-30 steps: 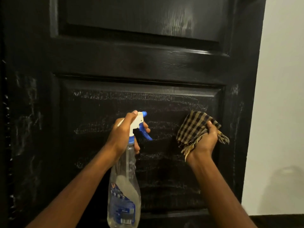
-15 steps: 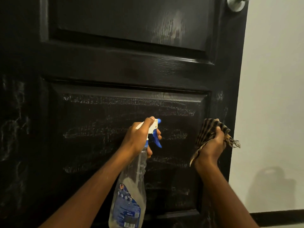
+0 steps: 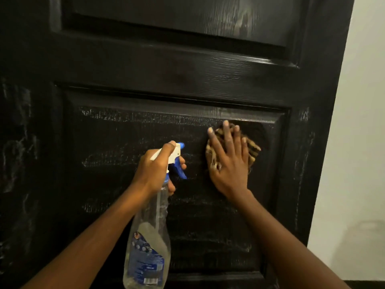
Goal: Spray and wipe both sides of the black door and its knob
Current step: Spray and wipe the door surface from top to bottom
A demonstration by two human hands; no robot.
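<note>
One clear spray bottle (image 3: 145,247), its blue label too blurred to read, hangs tilted from the left hand (image 3: 155,170), whose grip curls round the neck, forefinger along the white head. To its right the right hand (image 3: 229,163) lies flat, fingers spread, its grip uncurled, pressing one checked cloth (image 3: 253,151) against the smeared lower panel of the black door (image 3: 187,65), at the panel's upper right.

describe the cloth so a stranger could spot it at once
Start at the black door and find its lower recessed panel. Near that panel's upper right corner, the right hand presses flat on the cloth. It is tan fabric with dark checks, unlike the clear blue-labelled spray bottle to its left.
</note>
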